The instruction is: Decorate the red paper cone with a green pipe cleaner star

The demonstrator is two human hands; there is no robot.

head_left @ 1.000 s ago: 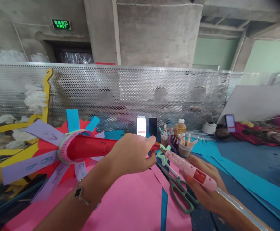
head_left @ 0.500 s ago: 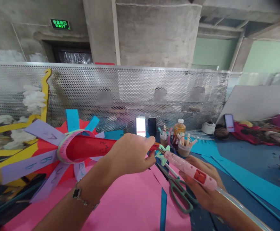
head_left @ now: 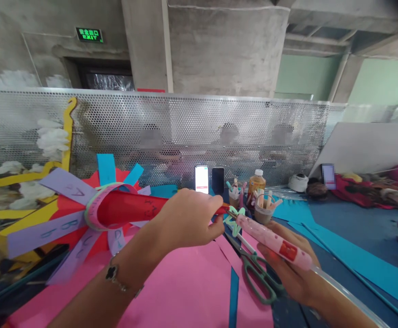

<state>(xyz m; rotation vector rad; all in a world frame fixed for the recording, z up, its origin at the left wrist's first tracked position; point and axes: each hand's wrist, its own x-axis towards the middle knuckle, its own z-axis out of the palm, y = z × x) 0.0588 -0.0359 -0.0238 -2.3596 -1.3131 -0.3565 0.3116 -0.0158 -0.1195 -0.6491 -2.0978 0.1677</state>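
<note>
From where I stand, the head camera looks down over both forearms. The left hand [head_left: 185, 220], a bracelet [head_left: 112, 273] at its wrist, closes narrowly around a red cone [head_left: 130, 209], pinching it near the slim end. The cone lies almost level, out over pink card [head_left: 175, 287], its wide end ringed by a pink band and resting against a paper wheel [head_left: 45, 232] with lilac strips.

The right hand [head_left: 288, 273] curls around a pink glue gun [head_left: 274, 241], fingers beneath the barrel, with a clear glue stick [head_left: 349, 296] trailing toward the lower right. Whether a finger is pressing the trigger, I cannot tell. The gun's nose sits just beside the cone's tip, with a green star [head_left: 233, 222] right there, though I cannot tell what holds it. Green scissors [head_left: 260, 278] lie below that hand.

The close pinch looks right for fine work: steady fingers near the tip should give good control, and the gun's nose is best kept clear of the fingers. Beyond stand two phones [head_left: 217, 180], a bottle [head_left: 256, 184] and a cup [head_left: 263, 214].
</note>
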